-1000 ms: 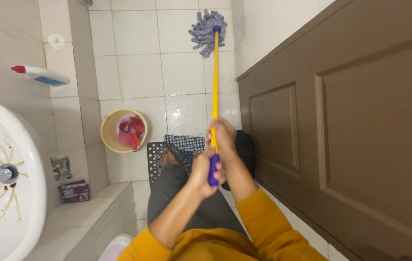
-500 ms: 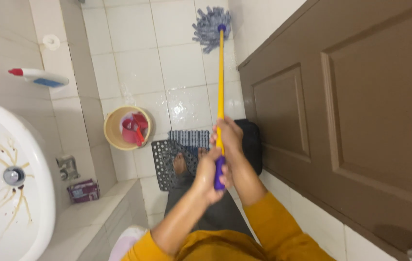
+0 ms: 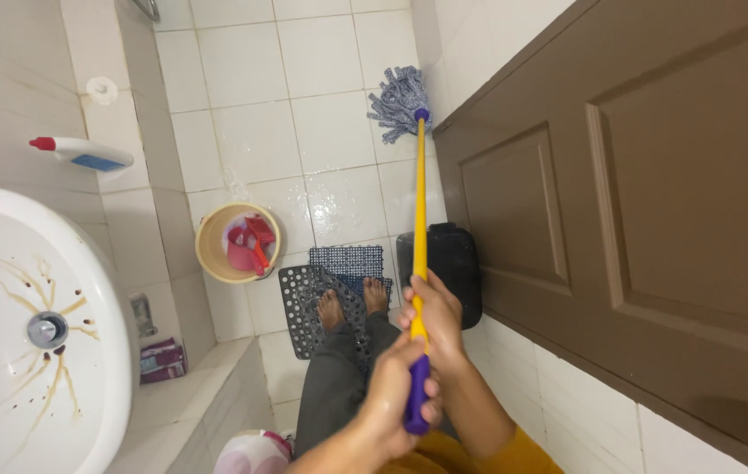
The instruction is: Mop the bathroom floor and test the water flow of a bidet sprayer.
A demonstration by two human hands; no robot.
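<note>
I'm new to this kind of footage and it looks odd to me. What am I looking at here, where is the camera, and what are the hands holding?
The camera sits on a person's head and looks straight down, so you see their own arms, legs and bare feet. There is no machine. Both hands grip a mop handle, yellow with a purple end: the left hand is on the purple end and the right hand is higher, on the yellow part. The grey-blue mop head lies on the wet white tiled floor near a brown door. The feet stand on a dark perforated mat. Nearby are a beige bucket with red items inside, a black bin, a stained white sink and a spray bottle.
</note>
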